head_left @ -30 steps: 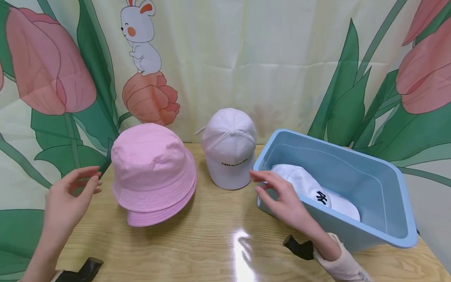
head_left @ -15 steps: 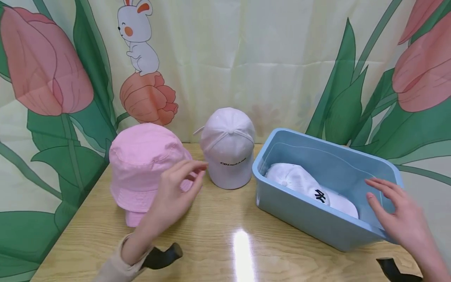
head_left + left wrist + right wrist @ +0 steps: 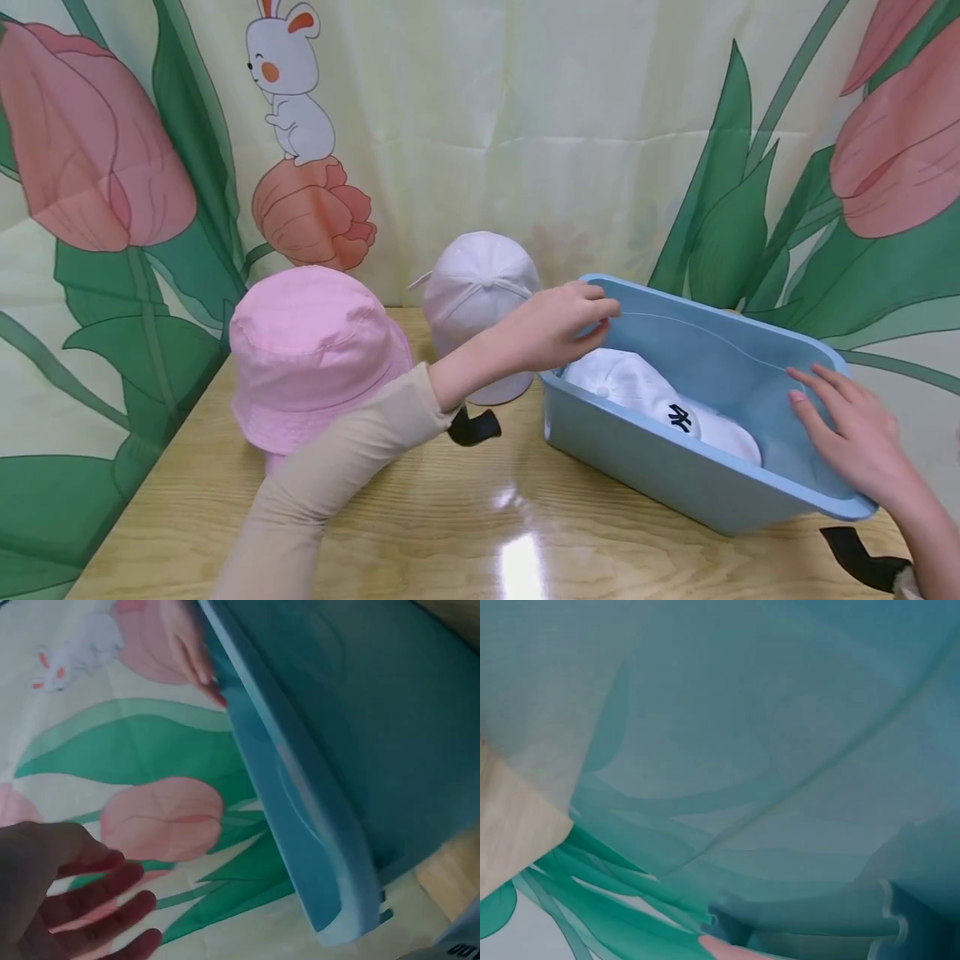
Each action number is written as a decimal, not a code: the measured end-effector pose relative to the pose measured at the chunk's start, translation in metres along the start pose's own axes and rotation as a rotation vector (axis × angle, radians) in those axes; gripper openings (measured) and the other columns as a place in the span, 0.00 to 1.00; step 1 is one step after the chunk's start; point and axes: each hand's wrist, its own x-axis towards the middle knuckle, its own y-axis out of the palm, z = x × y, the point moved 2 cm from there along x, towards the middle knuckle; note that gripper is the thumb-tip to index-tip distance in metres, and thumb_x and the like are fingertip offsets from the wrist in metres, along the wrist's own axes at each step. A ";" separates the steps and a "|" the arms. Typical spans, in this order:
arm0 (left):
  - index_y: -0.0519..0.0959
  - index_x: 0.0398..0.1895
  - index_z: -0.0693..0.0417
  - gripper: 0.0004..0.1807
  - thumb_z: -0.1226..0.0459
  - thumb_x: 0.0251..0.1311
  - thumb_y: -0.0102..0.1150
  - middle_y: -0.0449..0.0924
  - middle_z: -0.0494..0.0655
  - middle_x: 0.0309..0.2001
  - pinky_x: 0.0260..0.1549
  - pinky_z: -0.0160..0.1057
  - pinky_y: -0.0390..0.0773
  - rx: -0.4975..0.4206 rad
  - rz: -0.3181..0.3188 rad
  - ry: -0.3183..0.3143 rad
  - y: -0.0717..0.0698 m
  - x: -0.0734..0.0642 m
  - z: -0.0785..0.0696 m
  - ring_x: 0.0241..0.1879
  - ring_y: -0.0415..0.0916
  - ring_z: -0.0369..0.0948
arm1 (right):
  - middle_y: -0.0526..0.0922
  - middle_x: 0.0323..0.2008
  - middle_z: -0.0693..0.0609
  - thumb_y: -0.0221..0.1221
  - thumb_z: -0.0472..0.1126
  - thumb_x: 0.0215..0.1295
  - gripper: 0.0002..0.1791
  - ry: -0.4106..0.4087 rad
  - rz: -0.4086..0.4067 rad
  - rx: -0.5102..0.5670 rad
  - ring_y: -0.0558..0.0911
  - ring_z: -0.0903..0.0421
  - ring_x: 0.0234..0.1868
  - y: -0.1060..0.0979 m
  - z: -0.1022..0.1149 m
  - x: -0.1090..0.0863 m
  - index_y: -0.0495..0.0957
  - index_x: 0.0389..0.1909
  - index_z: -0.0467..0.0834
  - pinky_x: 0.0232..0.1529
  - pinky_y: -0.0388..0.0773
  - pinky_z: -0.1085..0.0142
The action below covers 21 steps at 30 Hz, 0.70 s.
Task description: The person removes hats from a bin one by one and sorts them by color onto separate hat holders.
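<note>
A blue plastic bin (image 3: 645, 454) stands at the right of the table in the head view; a white baseball cap (image 3: 626, 379) with a black logo lies inside. My left hand (image 3: 566, 325) hovers over the bin's left end, with its fingers loosely bent and holding nothing; the left wrist view shows those fingers (image 3: 105, 900) apart from the rim. At the bin's right end is my right hand (image 3: 858, 425), fingers extended over the rim; whether it touches is unclear. The right wrist view is filled mostly by the bin's wall (image 3: 742, 735), without a clear sight of the hand.
A second white cap (image 3: 480, 271) with dark lettering sits at the table's back middle, partly behind my left forearm. Pink bucket hats (image 3: 315, 333) are stacked at the left. Behind the wooden table (image 3: 600, 550) hangs a tulip-print curtain (image 3: 577, 125).
My left hand has swung right from beside the pink hats, across the table to the bin. The right hand has gone from the bin's left corner to its right end.
</note>
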 end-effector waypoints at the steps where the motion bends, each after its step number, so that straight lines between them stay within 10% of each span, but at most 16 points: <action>1: 0.75 0.34 0.53 0.09 0.66 0.60 0.42 0.72 0.43 0.28 0.26 0.28 0.64 0.034 0.033 0.009 0.002 0.010 0.000 0.29 0.66 0.37 | 0.52 0.62 0.26 0.41 0.42 0.68 0.24 0.008 -0.001 0.007 0.46 0.24 0.62 0.000 -0.001 -0.001 0.60 0.59 0.31 0.46 0.41 0.30; 9: 0.76 0.42 0.46 0.17 0.66 0.62 0.35 0.77 0.40 0.36 0.29 0.31 0.59 0.437 0.236 0.175 0.026 0.070 -0.010 0.37 0.69 0.38 | 0.50 0.64 0.27 0.42 0.41 0.68 0.24 0.014 -0.001 0.033 0.45 0.25 0.62 -0.002 0.000 -0.001 0.60 0.60 0.32 0.50 0.37 0.30; 21: 0.76 0.48 0.42 0.19 0.67 0.65 0.36 0.78 0.41 0.47 0.51 0.41 0.64 0.757 0.440 0.454 0.073 0.115 -0.004 0.49 0.67 0.41 | 0.51 0.63 0.27 0.44 0.40 0.66 0.24 0.008 -0.004 0.087 0.44 0.25 0.62 -0.007 -0.001 -0.004 0.61 0.59 0.32 0.51 0.35 0.30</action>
